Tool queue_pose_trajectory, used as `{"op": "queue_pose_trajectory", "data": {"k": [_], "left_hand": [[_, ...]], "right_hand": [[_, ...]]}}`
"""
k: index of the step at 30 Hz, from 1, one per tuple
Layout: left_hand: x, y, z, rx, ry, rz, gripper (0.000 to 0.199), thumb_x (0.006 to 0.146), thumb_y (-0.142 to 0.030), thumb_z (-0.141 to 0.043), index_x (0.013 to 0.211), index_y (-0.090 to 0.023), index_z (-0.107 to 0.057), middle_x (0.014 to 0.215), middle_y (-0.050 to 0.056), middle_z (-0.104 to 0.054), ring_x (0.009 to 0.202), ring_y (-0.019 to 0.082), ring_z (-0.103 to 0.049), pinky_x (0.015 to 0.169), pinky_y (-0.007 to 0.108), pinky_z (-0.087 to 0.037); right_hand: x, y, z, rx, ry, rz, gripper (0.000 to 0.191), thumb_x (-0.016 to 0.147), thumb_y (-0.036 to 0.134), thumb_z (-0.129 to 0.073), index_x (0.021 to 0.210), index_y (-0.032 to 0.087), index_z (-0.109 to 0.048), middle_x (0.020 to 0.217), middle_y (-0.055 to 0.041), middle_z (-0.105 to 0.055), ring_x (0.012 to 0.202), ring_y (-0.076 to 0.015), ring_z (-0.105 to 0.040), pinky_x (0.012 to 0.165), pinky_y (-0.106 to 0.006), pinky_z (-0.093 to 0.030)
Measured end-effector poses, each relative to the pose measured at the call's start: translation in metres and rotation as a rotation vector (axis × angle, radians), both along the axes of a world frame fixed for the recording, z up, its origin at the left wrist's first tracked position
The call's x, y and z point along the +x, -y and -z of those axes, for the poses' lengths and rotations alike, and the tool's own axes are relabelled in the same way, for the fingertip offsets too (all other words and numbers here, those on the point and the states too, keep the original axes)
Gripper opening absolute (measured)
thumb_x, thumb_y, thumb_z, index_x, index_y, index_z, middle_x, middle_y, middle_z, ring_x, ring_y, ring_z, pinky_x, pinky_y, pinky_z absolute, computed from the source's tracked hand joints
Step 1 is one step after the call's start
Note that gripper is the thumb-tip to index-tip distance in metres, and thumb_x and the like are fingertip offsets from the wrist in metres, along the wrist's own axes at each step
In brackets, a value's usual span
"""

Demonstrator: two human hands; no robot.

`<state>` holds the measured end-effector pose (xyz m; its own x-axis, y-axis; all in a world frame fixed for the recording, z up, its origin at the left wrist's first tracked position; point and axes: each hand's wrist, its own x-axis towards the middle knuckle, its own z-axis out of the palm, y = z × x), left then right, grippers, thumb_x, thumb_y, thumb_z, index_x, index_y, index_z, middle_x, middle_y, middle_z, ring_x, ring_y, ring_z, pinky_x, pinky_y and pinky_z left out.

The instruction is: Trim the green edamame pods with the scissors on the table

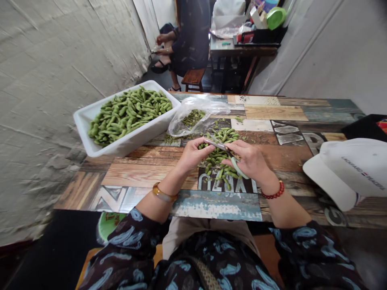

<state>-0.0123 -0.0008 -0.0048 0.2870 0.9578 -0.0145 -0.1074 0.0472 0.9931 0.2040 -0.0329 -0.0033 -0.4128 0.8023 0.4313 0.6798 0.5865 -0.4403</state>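
Observation:
My right hand [250,159] grips a pair of scissors [219,144] with pale green handles, its blades pointing left toward the other hand. My left hand [195,155] is closed in a pinch at the blade tips, with a green edamame pod [202,146] showing between thumb and forefinger, mostly hidden. Under both hands a loose pile of edamame pods [227,171] lies on the table. Just beyond, a clear plastic bag [208,106] lies open with small green trimmings [193,118] in it.
At the left stands a white tub [130,147] heaped with edamame pods [130,114]. A white cap [347,169] rests on the patterned table [151,157] at the right. Beyond the table a person [193,36] sits on a wooden stool [193,76]. A cluttered side table [242,51] stands behind.

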Motion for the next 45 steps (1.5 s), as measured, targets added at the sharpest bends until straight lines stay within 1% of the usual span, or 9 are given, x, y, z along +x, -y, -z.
{"op": "queue_pose_trajectory", "data": {"k": [7,18,23,29,31,34,38,41,45], "left_hand": [[0.002,0.001,0.003,-0.007,0.035,-0.006,0.023,0.069,-0.035,-0.081,0.081,-0.017,-0.072,0.062,-0.002,-0.054,0.05,0.006,-0.036,0.048,0.021,-0.025],[0.004,0.0,0.003,-0.077,0.092,0.02,0.027,0.068,-0.035,-0.083,0.079,-0.014,-0.071,0.064,-0.002,-0.056,0.049,0.005,-0.037,0.045,0.02,-0.024],[0.002,-0.001,0.001,-0.091,0.076,0.032,0.028,0.068,-0.036,-0.083,0.076,-0.014,-0.069,0.06,-0.003,-0.052,0.047,0.004,-0.034,0.044,0.021,-0.021],[-0.002,-0.002,-0.002,-0.084,0.018,0.023,0.03,0.068,-0.038,-0.082,0.074,-0.014,-0.065,0.059,-0.004,-0.052,0.05,0.005,-0.037,0.048,0.021,-0.026],[-0.004,-0.003,-0.002,-0.043,0.001,0.036,0.029,0.069,-0.038,-0.081,0.074,-0.014,-0.065,0.064,-0.002,-0.058,0.054,0.007,-0.043,0.053,0.021,-0.032],[-0.007,-0.008,-0.004,0.112,-0.104,0.049,0.024,0.071,-0.035,-0.079,0.073,-0.014,-0.067,0.075,0.002,-0.066,0.069,0.012,-0.054,0.068,0.024,-0.041],[-0.01,-0.012,-0.006,0.3,-0.308,-0.008,0.016,0.07,-0.028,-0.077,0.071,-0.013,-0.069,0.077,0.004,-0.068,0.078,0.016,-0.058,0.078,0.027,-0.043],[-0.009,-0.01,-0.006,0.206,-0.279,-0.046,0.018,0.068,-0.027,-0.078,0.07,-0.013,-0.067,0.074,0.002,-0.066,0.07,0.013,-0.055,0.069,0.024,-0.041],[-0.007,-0.006,-0.007,-0.1,0.013,-0.043,0.028,0.067,-0.033,-0.08,0.075,-0.016,-0.06,0.055,-0.006,-0.049,0.047,0.005,-0.037,0.047,0.02,-0.025]], "right_hand": [[-0.005,0.0,0.002,-0.007,-0.002,0.003,0.044,0.084,0.046,-0.071,0.12,0.023,-0.062,0.108,-0.011,-0.067,0.096,-0.0281,-0.065,0.083,-0.041,-0.055],[-0.005,0.001,0.004,0.008,-0.019,-0.036,0.039,0.088,0.043,-0.068,0.118,0.018,-0.061,0.102,-0.0111,-0.067,0.09,-0.0259,-0.065,0.075,-0.037,-0.054],[-0.004,0.0,0.005,0.013,0.009,-0.035,0.037,0.089,0.043,-0.066,0.116,0.018,-0.061,0.099,-0.0104,-0.067,0.083,-0.0239,-0.065,0.069,-0.034,-0.052],[-0.001,-0.002,0.008,-0.022,-0.017,-0.063,0.038,0.088,0.045,-0.068,0.115,0.019,-0.063,0.099,-0.0105,-0.068,0.084,-0.0237,-0.066,0.072,-0.034,-0.053],[0.0,-0.002,0.009,-0.037,-0.045,-0.079,0.038,0.087,0.044,-0.07,0.114,0.019,-0.064,0.101,-0.0111,-0.069,0.086,-0.0239,-0.067,0.075,-0.035,-0.054],[0.001,-0.002,0.008,-0.05,-0.066,-0.099,0.037,0.086,0.042,-0.071,0.112,0.017,-0.066,0.101,-0.0115,-0.07,0.087,-0.0241,-0.067,0.076,-0.035,-0.054],[0.003,-0.003,0.006,-0.091,-0.051,-0.133,0.034,0.086,0.04,-0.071,0.111,0.016,-0.067,0.097,-0.0102,-0.071,0.089,-0.0244,-0.068,0.077,-0.035,-0.054],[0.004,-0.003,0.006,-0.089,-0.023,-0.103,0.034,0.087,0.04,-0.071,0.111,0.017,-0.067,0.098,-0.0105,-0.071,0.088,-0.0252,-0.069,0.077,-0.036,-0.054],[0.006,-0.004,0.007,-0.041,-0.02,-0.028,0.035,0.087,0.041,-0.07,0.113,0.017,-0.066,0.1,-0.0113,-0.07,0.088,-0.0257,-0.068,0.077,-0.037,-0.054]]}}
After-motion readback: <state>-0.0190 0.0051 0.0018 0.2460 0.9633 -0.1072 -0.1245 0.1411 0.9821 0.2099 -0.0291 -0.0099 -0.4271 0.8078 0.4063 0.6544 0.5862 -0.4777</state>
